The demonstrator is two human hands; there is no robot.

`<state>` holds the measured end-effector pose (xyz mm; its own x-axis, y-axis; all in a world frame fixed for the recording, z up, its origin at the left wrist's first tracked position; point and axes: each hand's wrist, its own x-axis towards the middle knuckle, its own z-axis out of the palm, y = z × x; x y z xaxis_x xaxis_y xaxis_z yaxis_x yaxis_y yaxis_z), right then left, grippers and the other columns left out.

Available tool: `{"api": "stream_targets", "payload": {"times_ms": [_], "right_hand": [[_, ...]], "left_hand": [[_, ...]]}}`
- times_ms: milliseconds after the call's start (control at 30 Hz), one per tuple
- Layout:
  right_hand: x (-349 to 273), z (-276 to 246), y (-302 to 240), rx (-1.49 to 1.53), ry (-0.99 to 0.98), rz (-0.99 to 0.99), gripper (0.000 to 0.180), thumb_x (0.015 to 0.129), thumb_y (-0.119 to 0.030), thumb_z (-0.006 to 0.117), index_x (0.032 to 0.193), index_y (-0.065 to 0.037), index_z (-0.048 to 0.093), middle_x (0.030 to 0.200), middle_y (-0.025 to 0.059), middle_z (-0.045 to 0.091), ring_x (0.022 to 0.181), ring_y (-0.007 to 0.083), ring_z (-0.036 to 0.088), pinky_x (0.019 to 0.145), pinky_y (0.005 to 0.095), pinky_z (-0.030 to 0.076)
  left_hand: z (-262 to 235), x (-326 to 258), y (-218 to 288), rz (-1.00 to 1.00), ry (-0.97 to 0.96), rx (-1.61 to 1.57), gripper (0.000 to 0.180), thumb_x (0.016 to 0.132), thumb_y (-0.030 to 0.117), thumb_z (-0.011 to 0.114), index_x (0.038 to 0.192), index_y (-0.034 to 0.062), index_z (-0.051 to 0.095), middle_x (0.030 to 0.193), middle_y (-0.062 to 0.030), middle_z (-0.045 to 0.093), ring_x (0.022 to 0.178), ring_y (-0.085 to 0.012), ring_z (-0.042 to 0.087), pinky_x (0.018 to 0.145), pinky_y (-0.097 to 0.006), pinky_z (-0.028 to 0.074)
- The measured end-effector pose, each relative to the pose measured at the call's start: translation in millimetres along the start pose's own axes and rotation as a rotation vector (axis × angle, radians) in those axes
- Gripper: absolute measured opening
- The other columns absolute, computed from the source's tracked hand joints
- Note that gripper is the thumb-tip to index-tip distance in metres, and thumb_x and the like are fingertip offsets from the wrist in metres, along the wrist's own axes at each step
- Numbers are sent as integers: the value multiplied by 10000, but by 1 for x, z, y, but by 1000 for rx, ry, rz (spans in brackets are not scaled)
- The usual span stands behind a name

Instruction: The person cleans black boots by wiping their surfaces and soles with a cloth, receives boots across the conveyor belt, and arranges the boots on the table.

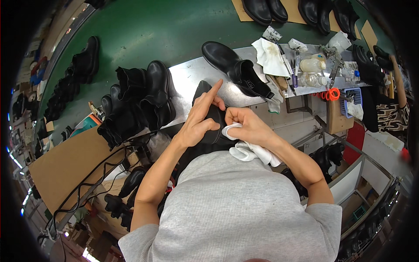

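A black shoe (213,126) is held in front of my chest, its pointed end reaching over the metal worktop. My left hand (197,122) grips it, thumb and fingers bent round its sides and the index finger stretched out forward. Pinched in my right hand (249,126) is a white cloth (255,153), which touches or nearly touches the shoe's right edge; its loose end hangs toward my shirt. Just beyond my hands, a black ankle boot (235,67) lies on the metal sheet (183,72). My hands partly hide the held shoe.
Several black boots (144,87) stand together at the left. White rags (269,56), pens, bottles (312,65) and a red coiled hose (332,94) crowd the right. More shoes (264,11) line the green table (144,32). Another person's arm (399,81) shows at far right.
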<state>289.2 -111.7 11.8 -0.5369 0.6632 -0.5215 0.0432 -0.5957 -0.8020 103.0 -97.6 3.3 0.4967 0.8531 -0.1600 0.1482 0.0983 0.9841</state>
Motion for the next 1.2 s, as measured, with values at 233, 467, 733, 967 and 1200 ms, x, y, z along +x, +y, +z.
{"api": "stream_targets", "payload": {"times_ms": [233, 467, 733, 967, 1200], "right_hand": [[-2, -11, 5, 77, 208, 103, 107, 828, -140, 526, 789, -42, 508, 600, -46, 447, 469, 37, 394, 394, 216, 279], [-87, -147, 71, 180, 1409, -399, 180, 929, -135, 444, 923, -35, 593, 632, -19, 494, 537, 45, 447, 454, 212, 318], [-78, -247, 82, 381, 1072, -308, 370, 947, -176, 421, 1303, -76, 430, 784, 90, 631, 445, 34, 388, 380, 204, 272], [-68, -164, 154, -751, 1384, -551, 425, 825, -23, 482, 1250, -26, 459, 1151, 175, 551, 987, 292, 561, 860, 344, 435], [-67, -188, 137, -382, 1361, -500, 391, 819, -29, 456, 1205, 11, 500, 1063, 156, 591, 884, 226, 600, 811, 340, 472]], "left_hand": [[6, 10, -1, 34, -47, 13, 948, 529, 182, 533, 1428, 59, 258, 951, -100, 494, 943, -235, 464, 957, -327, 304], [2, -5, 8, -12, 55, -54, 1000, 476, 173, 483, 1432, 10, 236, 941, -85, 478, 935, -201, 466, 970, -283, 299], [-3, 12, 23, -128, -3, -31, 1053, 426, 251, 481, 1428, 20, 256, 909, -89, 491, 898, -198, 483, 959, -288, 321], [-3, 7, 19, -82, -45, 23, 1017, 471, 190, 498, 1438, 25, 228, 922, -87, 489, 933, -199, 472, 969, -265, 292], [-3, 8, 10, -18, -77, -87, 954, 529, 103, 502, 1441, 54, 228, 943, -83, 471, 937, -194, 467, 973, -286, 297]]}}
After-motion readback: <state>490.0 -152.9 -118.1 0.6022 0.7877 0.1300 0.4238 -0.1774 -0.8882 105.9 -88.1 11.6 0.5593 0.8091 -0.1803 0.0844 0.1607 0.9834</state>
